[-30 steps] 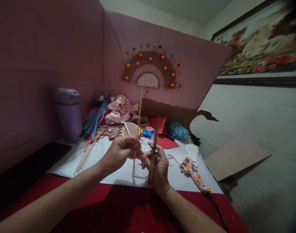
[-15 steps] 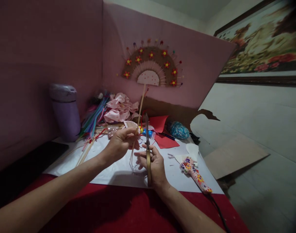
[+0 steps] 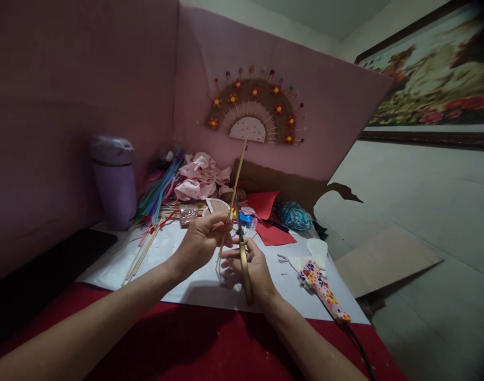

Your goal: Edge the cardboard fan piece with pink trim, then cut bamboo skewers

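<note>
Pinching a thin stick between thumb and fingers, my left grip is closed above the white sheet on the desk; I can't tell whether a second stick lies along it. The stick leans, its lower end just beside the fingertips of my right grip, which is wrapped around the scissors. Their blades point up and away from me, close beside the stick, and I can't make out whether they touch it.

Just past the knuckles, a half-round piece is partly hidden from me by the left grip and the stick. Close around it lie a clear packet and a blue packet; to the right come red paper, a dark pen and a ball of blue yarn. Left of my forearm, loose sticks fan across the sheet, with coloured strips and crumpled pink cloth heaped behind.

A flowered glue gun takes up the right side, its black cable running over the near edge. Farther out, a purple bottle stands at the left, and a pink board blocks the back, bearing a flowered arch.
</note>
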Demonstrator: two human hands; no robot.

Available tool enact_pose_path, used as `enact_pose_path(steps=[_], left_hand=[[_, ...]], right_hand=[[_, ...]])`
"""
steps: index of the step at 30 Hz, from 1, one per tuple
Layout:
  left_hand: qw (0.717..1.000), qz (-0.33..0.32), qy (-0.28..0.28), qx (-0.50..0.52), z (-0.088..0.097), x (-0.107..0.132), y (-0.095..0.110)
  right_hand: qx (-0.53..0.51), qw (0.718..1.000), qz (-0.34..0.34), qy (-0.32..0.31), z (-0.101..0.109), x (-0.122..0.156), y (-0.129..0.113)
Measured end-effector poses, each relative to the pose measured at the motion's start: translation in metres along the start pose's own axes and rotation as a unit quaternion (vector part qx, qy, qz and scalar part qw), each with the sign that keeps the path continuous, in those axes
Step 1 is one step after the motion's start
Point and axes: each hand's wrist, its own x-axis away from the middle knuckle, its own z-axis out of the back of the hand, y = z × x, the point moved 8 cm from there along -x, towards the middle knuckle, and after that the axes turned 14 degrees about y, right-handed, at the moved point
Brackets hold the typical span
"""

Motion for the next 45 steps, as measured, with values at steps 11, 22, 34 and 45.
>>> enact_pose_path(steps=[11,22,34,45], left_hand=[[0.999,0.045,0.012,-0.015,0.005,0.001,-0.006],[0.999,0.025,0.010,-0.027,0.001,-0.001,0.002],[1.000,0.016,0.011,-0.021,0.001,-0.004,0.000],[0.999,0.028,-0.014,-0.022,-0.003,-0.008,-0.004]], right_hand=[[0.116,0.991,0.057,0.043,0.004,-0.003,0.010],[0.042,0.998,-0.026,0.038,0.003,-0.002,0.007],[0.081,0.996,0.016,0.036,0.003,-0.004,0.012],[0.045,0.990,0.078,0.108,0.030,-0.010,-0.013]])
